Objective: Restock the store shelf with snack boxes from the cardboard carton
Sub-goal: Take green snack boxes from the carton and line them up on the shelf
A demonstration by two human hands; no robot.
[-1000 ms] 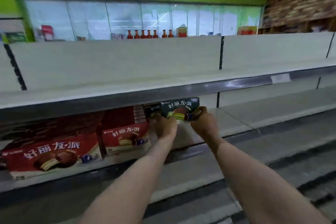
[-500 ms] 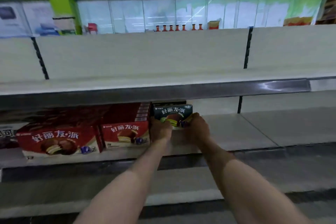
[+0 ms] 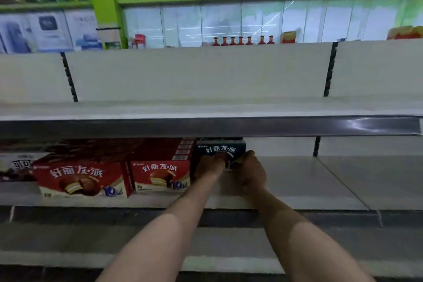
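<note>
So the shelf (image 3: 286, 181) has lots of bare space to the right, which is why I'm filling from the left and butting each box against its neighbour. Two red boxes (image 3: 160, 174) face out at the front edge, one dark box (image 3: 219, 150) goes in beside them. Both hands, left hand (image 3: 209, 167) and right hand (image 3: 250, 174), grip its lower corners, I guess to slide it straight. No carton in view.

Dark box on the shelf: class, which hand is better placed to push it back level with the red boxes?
Probably the left hand: it lies on the front of the dark box, facing the shelf. The right hand grips the box's right end, beside it.
</note>
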